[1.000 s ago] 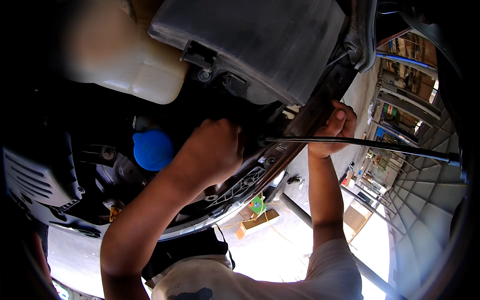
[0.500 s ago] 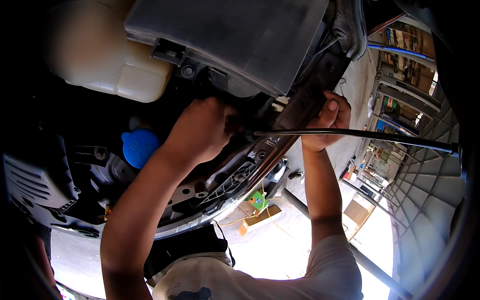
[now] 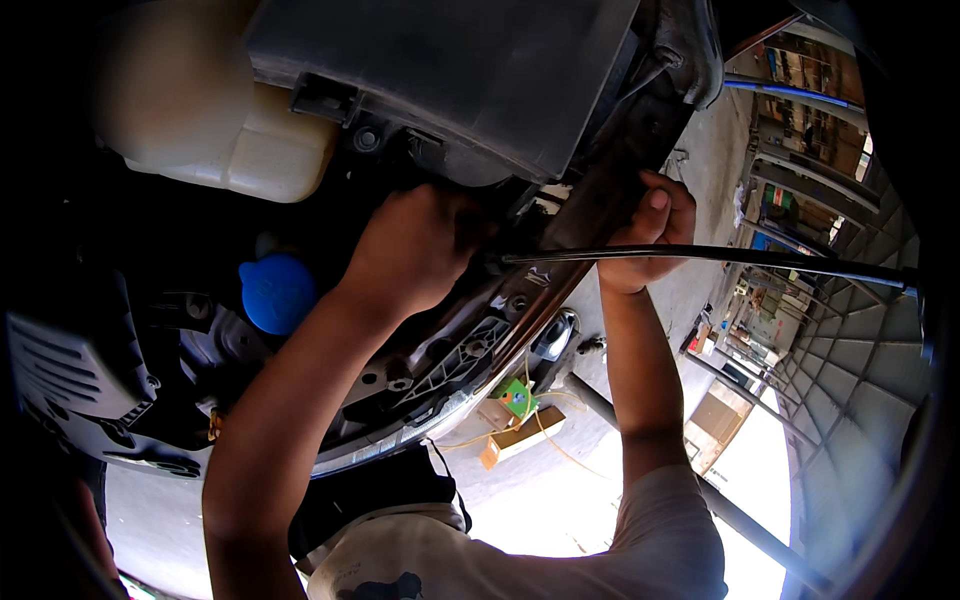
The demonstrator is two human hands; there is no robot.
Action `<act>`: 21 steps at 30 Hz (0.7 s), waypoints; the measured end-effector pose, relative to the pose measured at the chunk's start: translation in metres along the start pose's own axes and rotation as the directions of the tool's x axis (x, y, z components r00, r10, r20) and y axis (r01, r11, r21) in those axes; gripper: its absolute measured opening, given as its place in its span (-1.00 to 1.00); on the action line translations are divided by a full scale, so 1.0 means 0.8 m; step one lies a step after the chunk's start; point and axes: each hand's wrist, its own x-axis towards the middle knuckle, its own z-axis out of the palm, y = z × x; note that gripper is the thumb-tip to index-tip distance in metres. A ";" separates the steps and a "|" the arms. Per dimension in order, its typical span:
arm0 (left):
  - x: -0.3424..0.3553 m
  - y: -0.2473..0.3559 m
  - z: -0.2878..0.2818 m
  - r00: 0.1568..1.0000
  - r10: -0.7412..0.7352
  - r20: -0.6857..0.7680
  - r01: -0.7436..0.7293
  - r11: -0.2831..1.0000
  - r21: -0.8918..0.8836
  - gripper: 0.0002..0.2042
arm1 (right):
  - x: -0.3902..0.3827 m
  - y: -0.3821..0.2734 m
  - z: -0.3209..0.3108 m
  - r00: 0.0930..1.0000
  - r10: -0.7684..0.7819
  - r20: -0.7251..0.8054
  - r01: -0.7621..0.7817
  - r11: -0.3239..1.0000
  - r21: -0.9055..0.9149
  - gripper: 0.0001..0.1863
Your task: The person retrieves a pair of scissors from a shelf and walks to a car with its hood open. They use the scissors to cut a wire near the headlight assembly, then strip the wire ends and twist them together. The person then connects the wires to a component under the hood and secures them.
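Observation:
My left hand point(image 3: 415, 245) reaches into the engine bay of a car, just below a black plastic box point(image 3: 450, 80). Its fingers are curled into deep shadow, so whatever they grip is hidden. At the outer side of the painted fender edge point(image 3: 575, 235) is my right hand point(image 3: 655, 235), thumb and fingers bent together; what they hold, if anything, cannot be made out. A thin black prop rod point(image 3: 730, 254) crosses in front of the right wrist and ends close to the left hand's fingers.
A blue cap point(image 3: 278, 293) lies beside my left forearm, with a whitish plastic tank point(image 3: 270, 150) farther off. The headlamp point(image 3: 555, 335) is at the car's front corner. On the floor are a green box point(image 3: 518, 397) and a cardboard box point(image 3: 525, 435) with a yellow cord.
The view has shifted slightly, so the engine bay sits a little farther left. Both hands keep nearly the same places, with the fingers of both still curled.

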 end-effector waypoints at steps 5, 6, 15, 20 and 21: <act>0.003 -0.010 0.014 0.978 0.175 -0.111 -0.155 0.974 0.165 -0.85 | 0.002 -0.003 -0.003 1.000 0.001 0.008 -0.001 1.000 0.025 -0.73; 0.003 -0.011 0.014 0.974 0.195 -0.114 -0.176 0.972 0.157 -0.86 | 0.002 -0.003 -0.002 1.000 -0.002 0.002 0.002 1.000 0.017 -0.73; 0.005 -0.012 0.020 0.977 0.198 -0.075 -0.149 0.895 0.420 -0.88 | 0.001 -0.008 0.001 1.000 -0.004 -0.017 0.004 0.999 -0.044 -0.61; 0.006 -0.028 0.018 0.945 0.319 -0.077 -0.267 0.883 0.385 -0.89 | 0.003 -0.009 0.005 1.000 -0.011 -0.029 0.011 1.000 -0.018 -0.62; 0.003 -0.030 0.015 0.937 0.344 -0.051 -0.297 0.868 0.397 -0.89 | 0.003 -0.009 0.004 1.000 -0.010 -0.027 0.009 1.000 -0.017 -0.62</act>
